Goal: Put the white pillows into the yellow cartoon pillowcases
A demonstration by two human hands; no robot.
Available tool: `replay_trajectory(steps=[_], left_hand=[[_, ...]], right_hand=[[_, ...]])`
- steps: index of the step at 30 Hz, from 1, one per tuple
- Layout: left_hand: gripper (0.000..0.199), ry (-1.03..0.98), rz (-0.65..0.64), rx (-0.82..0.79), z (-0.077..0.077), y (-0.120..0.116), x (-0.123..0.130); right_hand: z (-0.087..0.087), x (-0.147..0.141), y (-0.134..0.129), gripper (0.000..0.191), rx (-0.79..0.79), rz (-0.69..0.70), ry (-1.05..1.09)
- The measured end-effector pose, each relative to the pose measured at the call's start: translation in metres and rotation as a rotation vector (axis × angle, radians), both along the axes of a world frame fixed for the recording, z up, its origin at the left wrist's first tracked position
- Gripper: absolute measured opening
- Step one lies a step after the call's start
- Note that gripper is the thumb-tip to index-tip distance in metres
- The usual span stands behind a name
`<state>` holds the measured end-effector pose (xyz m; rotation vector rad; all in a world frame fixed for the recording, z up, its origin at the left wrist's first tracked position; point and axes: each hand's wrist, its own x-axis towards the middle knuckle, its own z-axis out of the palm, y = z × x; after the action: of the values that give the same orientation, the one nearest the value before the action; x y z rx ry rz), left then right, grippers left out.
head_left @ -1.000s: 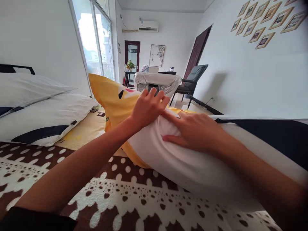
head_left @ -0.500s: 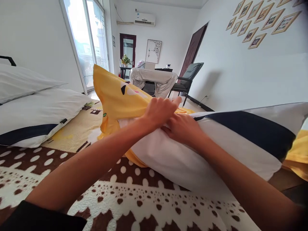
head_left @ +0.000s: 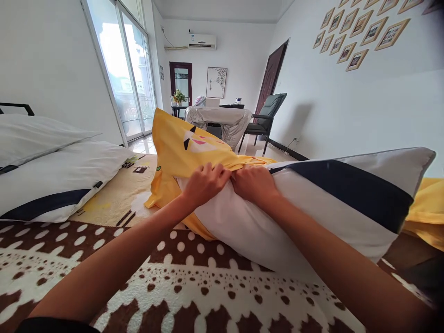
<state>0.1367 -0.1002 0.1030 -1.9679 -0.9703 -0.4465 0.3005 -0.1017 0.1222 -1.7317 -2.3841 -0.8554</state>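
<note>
A white pillow (head_left: 239, 231) with a navy band lies across the patterned blanket in front of me. A yellow pillowcase (head_left: 171, 145) with a printed cartoon face covers its left end, the free corner standing up. My left hand (head_left: 207, 183) is closed on the edge of the pillowcase where it meets the white pillow. Just beside it, my right hand (head_left: 252, 181) is closed on the same edge, knuckles up, resting against the pillow. Fingertips of both hands are hidden in the folds.
Two more white pillows (head_left: 52, 185) are stacked at the left. The brown and white blanket (head_left: 156, 282) spreads below my arms. Other yellow fabric (head_left: 426, 203) lies at the far right. A dark chair (head_left: 265, 118) and a covered table (head_left: 218, 115) stand behind.
My left hand has moved left and down from above my right hand to the pillowcase edge. More of the printed face shows on the yellow fabric. The view has tilted up slightly.
</note>
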Motion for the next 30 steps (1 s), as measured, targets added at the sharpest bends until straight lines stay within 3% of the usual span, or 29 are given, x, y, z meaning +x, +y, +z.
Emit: replay_trajectory(steps=[5, 9, 12, 17, 18, 20, 22, 24, 27, 30], left_hand=[[0.028, -0.084, 0.109, -0.113, -0.017, 0.004, -0.029], [0.024, -0.153, 0.030, -0.270, -0.039, -0.001, -0.032], [0.025, -0.182, 0.009, -0.262, -0.050, -0.003, -0.031], [0.019, -0.194, -0.011, -0.240, -0.055, -0.012, -0.042], [0.020, -0.198, -0.037, -0.246, -0.057, -0.017, -0.046], [0.040, -0.209, -0.099, -0.255, -0.064, -0.028, -0.054], [0.063, -0.232, -0.138, -0.224, -0.074, -0.037, -0.062], [0.068, -0.272, -0.145, -0.126, -0.086, -0.039, -0.068], [0.049, -0.334, -0.215, 0.070, -0.096, -0.031, -0.075], [0.015, -0.374, -0.273, 0.144, -0.091, -0.019, -0.077]], right_hand=[[0.000, -0.003, 0.002, 0.035, 0.015, -0.021, 0.019], [-0.004, -0.009, 0.004, 0.039, 0.057, -0.035, 0.007], [-0.006, -0.010, 0.001, 0.039, 0.115, -0.013, -0.039], [-0.004, -0.006, -0.004, 0.032, 0.090, 0.016, -0.072], [-0.002, -0.006, -0.005, 0.031, 0.086, 0.021, -0.072], [0.001, -0.008, -0.010, 0.028, 0.083, 0.024, -0.067], [0.004, -0.014, -0.020, 0.025, 0.105, 0.043, -0.059], [0.008, -0.023, -0.039, 0.022, 0.169, 0.086, -0.051], [0.011, -0.039, -0.079, 0.019, 0.297, 0.188, -0.066], [0.014, -0.053, -0.115, 0.020, 0.451, 0.286, -0.087]])
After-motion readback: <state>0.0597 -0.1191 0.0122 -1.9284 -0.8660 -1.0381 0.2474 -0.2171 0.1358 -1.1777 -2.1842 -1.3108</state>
